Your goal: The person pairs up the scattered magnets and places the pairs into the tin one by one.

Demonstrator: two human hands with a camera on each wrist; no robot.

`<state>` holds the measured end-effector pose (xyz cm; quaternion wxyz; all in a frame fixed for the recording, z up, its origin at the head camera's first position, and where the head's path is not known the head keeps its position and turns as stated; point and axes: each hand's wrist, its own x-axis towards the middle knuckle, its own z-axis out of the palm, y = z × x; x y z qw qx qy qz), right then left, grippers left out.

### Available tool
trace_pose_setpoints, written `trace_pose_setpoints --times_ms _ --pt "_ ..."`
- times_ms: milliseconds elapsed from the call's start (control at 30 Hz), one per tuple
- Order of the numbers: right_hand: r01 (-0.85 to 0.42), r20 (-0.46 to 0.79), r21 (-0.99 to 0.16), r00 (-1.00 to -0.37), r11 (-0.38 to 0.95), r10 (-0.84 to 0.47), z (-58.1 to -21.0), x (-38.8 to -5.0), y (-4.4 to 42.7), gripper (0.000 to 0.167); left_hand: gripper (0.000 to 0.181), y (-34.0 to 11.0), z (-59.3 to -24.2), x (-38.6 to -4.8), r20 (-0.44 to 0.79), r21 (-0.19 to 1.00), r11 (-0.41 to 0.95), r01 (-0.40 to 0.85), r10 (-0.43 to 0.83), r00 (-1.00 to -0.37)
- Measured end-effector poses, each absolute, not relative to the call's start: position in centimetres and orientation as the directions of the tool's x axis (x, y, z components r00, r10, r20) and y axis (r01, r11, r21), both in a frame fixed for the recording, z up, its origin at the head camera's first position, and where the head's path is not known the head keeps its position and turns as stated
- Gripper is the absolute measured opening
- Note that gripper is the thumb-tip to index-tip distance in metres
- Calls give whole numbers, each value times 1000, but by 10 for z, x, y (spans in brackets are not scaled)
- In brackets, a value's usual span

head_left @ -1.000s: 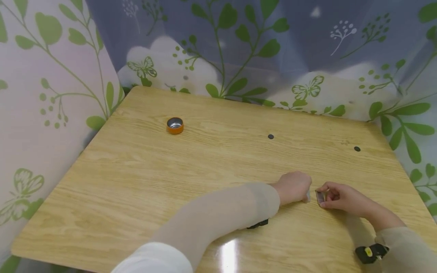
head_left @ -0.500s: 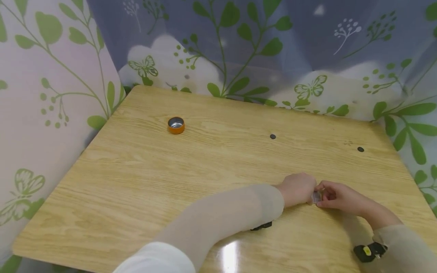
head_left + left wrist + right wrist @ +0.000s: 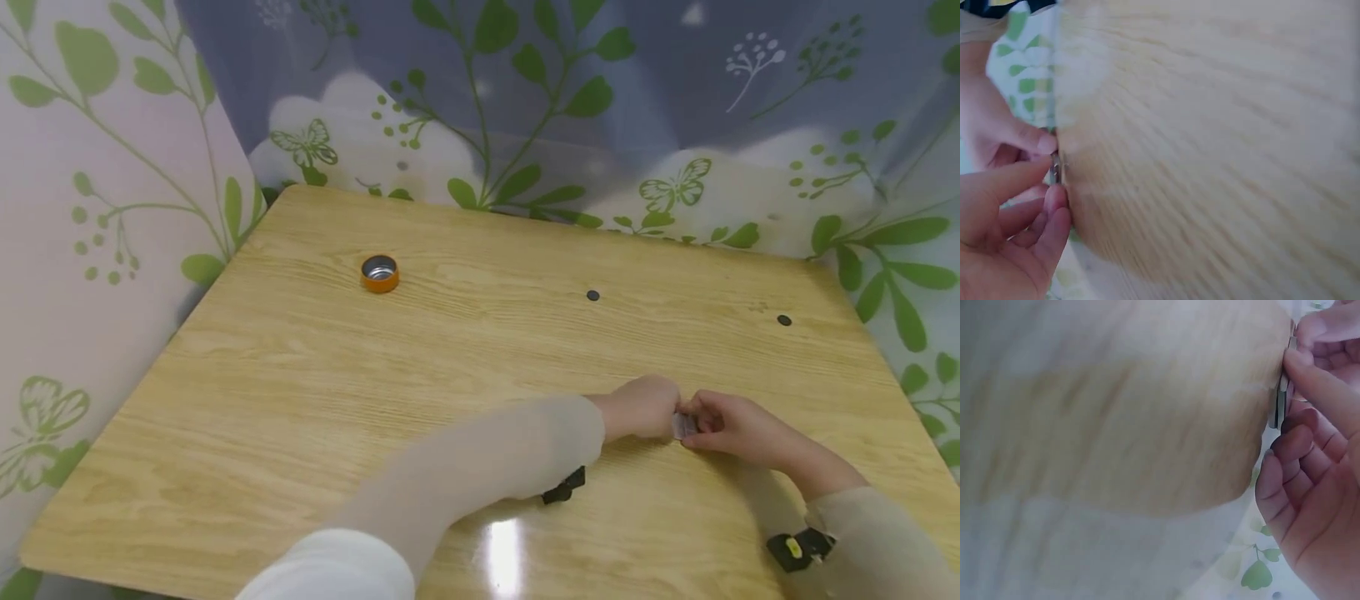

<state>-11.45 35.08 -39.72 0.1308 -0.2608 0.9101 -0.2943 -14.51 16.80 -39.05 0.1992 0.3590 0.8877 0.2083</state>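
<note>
Both hands meet over the right part of the table in the head view. My left hand (image 3: 643,407) pinches a small flat piece whose far side its fingers hide. From the other side my right hand (image 3: 738,429) holds a small greyish flat piece (image 3: 684,426) between thumb and fingers. In the left wrist view, the thin edge of a piece (image 3: 1055,169) shows between the fingertips of the left hand (image 3: 1013,231) and right hand (image 3: 997,122). Thin pieces (image 3: 1282,400) lie against each other beside the right hand (image 3: 1322,462), with the left hand (image 3: 1335,334) above.
An orange round bowl (image 3: 380,274) with a metallic inside stands at the back left of the wooden table (image 3: 337,375). Two dark discs lie further back: one (image 3: 593,296) near the middle, the other (image 3: 784,320) at the right. A patterned curtain (image 3: 525,100) hangs behind.
The gap between the hands has closed; my right hand has moved left with its piece, which now meets the left hand's fingers. The bowl and discs have stayed in place on the table.
</note>
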Motion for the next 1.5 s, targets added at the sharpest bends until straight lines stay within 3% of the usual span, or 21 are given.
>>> trace_pose_setpoints --times_ms 67,167,233,667,1500 --pt "-385 -107 -604 -829 698 -549 -396 -115 349 22 6 160 -390 -148 -240 557 649 517 722 -649" --pt "-358 -142 -597 -834 718 -533 -395 -115 348 24 34 146 -387 -152 -267 588 653 477 714 -648" --pt "-345 -166 -572 -840 744 -517 -394 -114 348 25 43 135 -383 -156 -260 616 642 457 713 -651" --pt "-376 -186 -424 -854 824 -486 -384 -110 337 30 35 54 -372 -170 -167 829 488 272 681 -713" --pt "-371 -182 -349 -874 860 -451 -385 -104 334 36 37 -65 -383 -180 -109 888 440 135 486 -867"
